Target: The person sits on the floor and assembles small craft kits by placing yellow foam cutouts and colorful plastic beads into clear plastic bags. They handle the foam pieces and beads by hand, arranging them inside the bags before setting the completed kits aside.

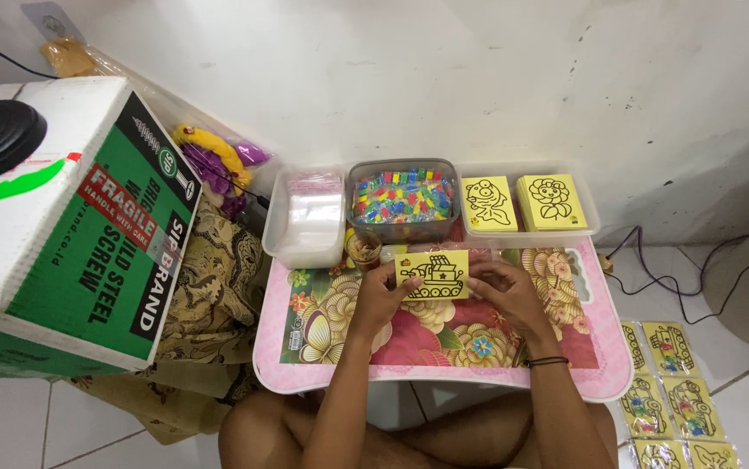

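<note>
Both hands, left hand (pixel 381 293) and right hand (pixel 503 291), pinched a flat yellow card (pixel 434 274) with a black outline drawing, fingers closed on its side edges above the glossy floral counter (pixel 322 334). Behind stood a clear tub of coloured bits (pixel 402 200).

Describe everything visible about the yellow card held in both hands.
The yellow card is a small rectangle, apparently thin card, with a black outline drawing of a boat with a star. It is uncoloured, held landscape and face up above the flowered pink table. The left hand pinches its left edge, the right hand its right.
</note>
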